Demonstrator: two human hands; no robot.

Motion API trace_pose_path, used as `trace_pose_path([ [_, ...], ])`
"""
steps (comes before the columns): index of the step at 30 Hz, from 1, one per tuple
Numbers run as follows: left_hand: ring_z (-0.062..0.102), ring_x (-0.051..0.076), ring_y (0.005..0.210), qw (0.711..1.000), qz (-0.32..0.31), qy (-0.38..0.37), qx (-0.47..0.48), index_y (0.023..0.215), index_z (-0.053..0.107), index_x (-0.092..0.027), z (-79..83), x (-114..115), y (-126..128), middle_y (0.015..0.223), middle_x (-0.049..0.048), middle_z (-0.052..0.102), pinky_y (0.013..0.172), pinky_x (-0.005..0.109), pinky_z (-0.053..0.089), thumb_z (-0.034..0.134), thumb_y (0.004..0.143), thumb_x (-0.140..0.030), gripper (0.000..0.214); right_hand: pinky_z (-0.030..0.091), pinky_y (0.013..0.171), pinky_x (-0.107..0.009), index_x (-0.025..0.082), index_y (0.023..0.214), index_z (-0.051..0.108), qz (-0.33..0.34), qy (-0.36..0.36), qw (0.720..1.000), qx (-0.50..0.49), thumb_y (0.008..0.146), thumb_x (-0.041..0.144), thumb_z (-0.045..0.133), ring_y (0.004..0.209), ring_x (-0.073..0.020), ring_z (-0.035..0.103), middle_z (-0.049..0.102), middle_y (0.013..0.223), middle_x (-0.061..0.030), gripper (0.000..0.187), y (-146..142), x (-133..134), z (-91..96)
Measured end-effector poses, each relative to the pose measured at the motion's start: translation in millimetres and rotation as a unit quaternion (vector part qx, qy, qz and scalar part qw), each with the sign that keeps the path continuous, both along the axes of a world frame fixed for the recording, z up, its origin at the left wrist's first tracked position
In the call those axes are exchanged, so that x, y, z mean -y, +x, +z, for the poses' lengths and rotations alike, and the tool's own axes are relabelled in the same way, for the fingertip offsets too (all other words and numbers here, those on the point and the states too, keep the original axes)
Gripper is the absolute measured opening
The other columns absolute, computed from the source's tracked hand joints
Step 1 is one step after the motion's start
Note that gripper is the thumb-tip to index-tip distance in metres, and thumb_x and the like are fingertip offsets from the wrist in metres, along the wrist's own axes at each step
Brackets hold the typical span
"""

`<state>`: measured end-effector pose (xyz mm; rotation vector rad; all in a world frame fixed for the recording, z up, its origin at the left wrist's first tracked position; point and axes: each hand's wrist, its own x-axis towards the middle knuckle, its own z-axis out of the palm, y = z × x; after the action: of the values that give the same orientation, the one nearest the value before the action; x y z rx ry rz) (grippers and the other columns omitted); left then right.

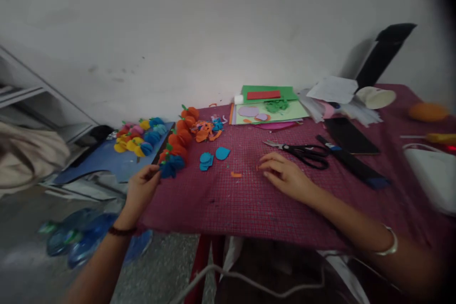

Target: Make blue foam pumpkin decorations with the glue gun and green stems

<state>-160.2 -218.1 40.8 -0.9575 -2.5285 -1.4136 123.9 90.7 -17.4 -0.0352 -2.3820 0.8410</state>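
Note:
My left hand [142,189] hangs over the table's left edge, fingers pinched on a blue folded-paper ball [171,166]. A row of orange paper balls [180,135] runs back from it. My right hand [283,173] rests palm down on the maroon cloth [249,199], fingers curled and pinching a tiny orange scrap at the fingertips. Blue paper circles [213,156] and a small orange scrap [235,175] lie between my hands. Black scissors [302,151] lie just behind my right hand.
Yellow, pink and blue paper balls [140,135] sit on a blue sheet [107,161] to the left. Green and pink paper sheets [267,104], a phone [351,135], a cup [375,97] and a white object [432,175] fill the back and right. Plastic bottles [81,235] lie on the floor.

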Motion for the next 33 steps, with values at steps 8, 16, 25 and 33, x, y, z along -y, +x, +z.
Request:
trace_pose_path([
  [8, 0.053, 0.015, 0.056, 0.996, 0.068, 0.016, 0.059, 0.07, 0.065, -0.018, -18.1, 55, -28, 0.061, 0.0005, 0.063, 0.053, 0.024, 0.042, 0.068, 0.061, -0.042, 0.026, 0.053, 0.089, -0.041, 0.022, 0.098, 0.066, 0.004, 0.023, 0.999, 0.03, 0.088, 0.018, 0.051, 0.101, -0.0217, 0.062, 0.062, 0.107, -0.0091, 0.019, -2, -3, -6.7],
  [16, 0.049, 0.013, 0.056, 0.993, 0.068, 0.014, 0.1, 0.065, 0.063, -0.017, -44.7, 54, -36, 0.055, -0.0021, 0.059, 0.056, 0.023, 0.039, 0.066, 0.057, -0.03, 0.015, 0.053, 0.089, -0.041, 0.024, 0.096, 0.068, -0.02, 0.03, 0.999, 0.034, 0.089, 0.022, 0.051, 0.102, -0.0229, 0.063, 0.064, 0.107, -0.0087, 0.018, -1, -6, -9.9],
  [25, 0.059, 0.015, 0.065, 0.98, 0.113, 0.092, 0.136, 0.084, 0.063, -0.016, -50.0, 65, -31, 0.076, 0.0032, 0.067, 0.062, 0.026, 0.049, 0.066, 0.056, -0.03, 0.032, 0.053, 0.089, -0.042, 0.024, 0.094, 0.068, -0.024, 0.035, 0.998, 0.038, 0.09, 0.025, 0.05, 0.1, -0.0234, 0.064, 0.065, 0.106, -0.0088, 0.018, -1, -8, -10.4],
  [33, 0.03, 0.01, 0.041, 0.96, 0.224, 0.149, 0.072, 0.085, 0.051, -0.019, -47.2, 83, -12, 0.05, -0.0092, 0.031, 0.041, 0.023, 0.028, 0.041, 0.084, -0.043, 0.026, 0.054, 0.087, -0.045, 0.023, 0.089, 0.068, -0.046, 0.029, 0.998, 0.035, 0.088, 0.027, 0.051, 0.098, -0.026, 0.067, 0.07, 0.093, -0.0077, 0.017, -1, -12, -14.7],
])
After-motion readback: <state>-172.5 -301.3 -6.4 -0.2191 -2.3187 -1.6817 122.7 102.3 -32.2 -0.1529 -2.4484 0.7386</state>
